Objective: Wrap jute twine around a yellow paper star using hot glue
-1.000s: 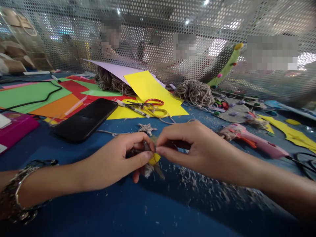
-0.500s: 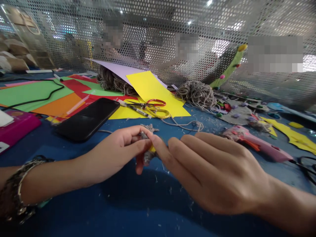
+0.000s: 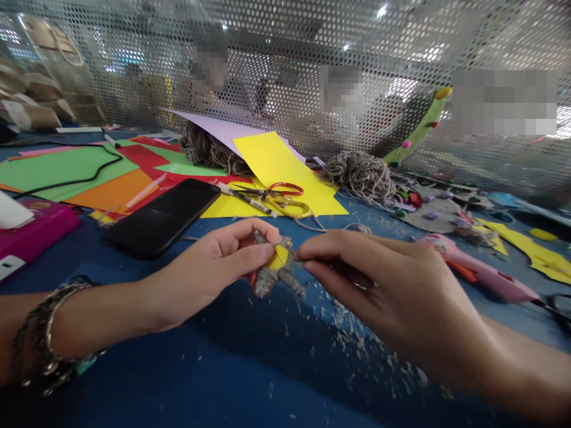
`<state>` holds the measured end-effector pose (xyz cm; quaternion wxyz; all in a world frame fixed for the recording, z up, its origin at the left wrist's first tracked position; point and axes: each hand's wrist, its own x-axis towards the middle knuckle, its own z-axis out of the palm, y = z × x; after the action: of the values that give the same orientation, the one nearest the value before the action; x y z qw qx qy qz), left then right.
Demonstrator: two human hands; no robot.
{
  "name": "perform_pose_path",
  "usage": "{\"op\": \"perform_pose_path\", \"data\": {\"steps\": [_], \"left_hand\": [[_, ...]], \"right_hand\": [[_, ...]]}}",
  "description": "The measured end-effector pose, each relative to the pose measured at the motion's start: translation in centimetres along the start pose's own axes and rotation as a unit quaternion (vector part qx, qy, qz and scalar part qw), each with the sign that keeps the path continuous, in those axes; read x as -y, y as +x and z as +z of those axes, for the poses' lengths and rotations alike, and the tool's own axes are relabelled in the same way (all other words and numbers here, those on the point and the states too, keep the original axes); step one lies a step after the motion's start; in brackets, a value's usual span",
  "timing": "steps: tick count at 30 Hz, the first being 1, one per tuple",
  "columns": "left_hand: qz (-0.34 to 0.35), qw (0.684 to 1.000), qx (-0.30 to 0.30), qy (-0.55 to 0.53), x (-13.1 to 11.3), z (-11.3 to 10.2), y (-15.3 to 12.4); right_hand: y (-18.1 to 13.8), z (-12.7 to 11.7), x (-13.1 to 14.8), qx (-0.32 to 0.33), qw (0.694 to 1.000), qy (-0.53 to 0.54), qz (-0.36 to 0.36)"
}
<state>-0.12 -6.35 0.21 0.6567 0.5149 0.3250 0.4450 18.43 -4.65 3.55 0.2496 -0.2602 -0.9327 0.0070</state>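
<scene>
My left hand (image 3: 214, 270) is closed on a small yellow star (image 3: 277, 270) partly wrapped in grey twine, held just above the blue table (image 3: 187, 368). Thumb and forefinger pinch its left side. My right hand (image 3: 379, 279) is pinched shut at the star's right edge, holding a thin strand of twine that is barely visible. Both wrists rest low over the table, and a bracelet sits on my left wrist.
A black phone (image 3: 165, 215) lies left of the hands. Behind are scissors (image 3: 276, 196) on yellow paper (image 3: 276, 172), coloured sheets, two twine balls (image 3: 359, 172), a pink glue gun (image 3: 477, 270) at right, a pink box (image 3: 31, 229) at left, and a perforated metal screen (image 3: 285, 71) with people beyond.
My right hand went from a pinch at the star to flat, stretched fingers, and now pinches again at its right edge. The star has turned, showing more yellow.
</scene>
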Motion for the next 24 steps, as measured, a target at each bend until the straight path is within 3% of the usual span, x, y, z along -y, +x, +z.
{"op": "perform_pose_path", "data": {"steps": [6,16,21,24], "left_hand": [[-0.014,1.0,0.015,0.002,0.3,-0.3,0.1],[-0.02,0.999,0.046,0.016,0.2,-0.2,0.0],[-0.051,0.992,0.115,0.026,0.0,0.0,-0.2],[-0.066,0.989,0.1,0.091,-0.1,0.3,-0.4]], "right_hand": [[0.9,0.1,-0.8,0.039,0.993,0.11,-0.017],[1.3,0.2,-1.1,0.091,0.98,0.175,-0.019],[1.3,-0.1,-1.4,0.124,0.971,0.202,0.017],[1.3,0.0,-1.5,0.132,0.97,0.2,0.047]]}}
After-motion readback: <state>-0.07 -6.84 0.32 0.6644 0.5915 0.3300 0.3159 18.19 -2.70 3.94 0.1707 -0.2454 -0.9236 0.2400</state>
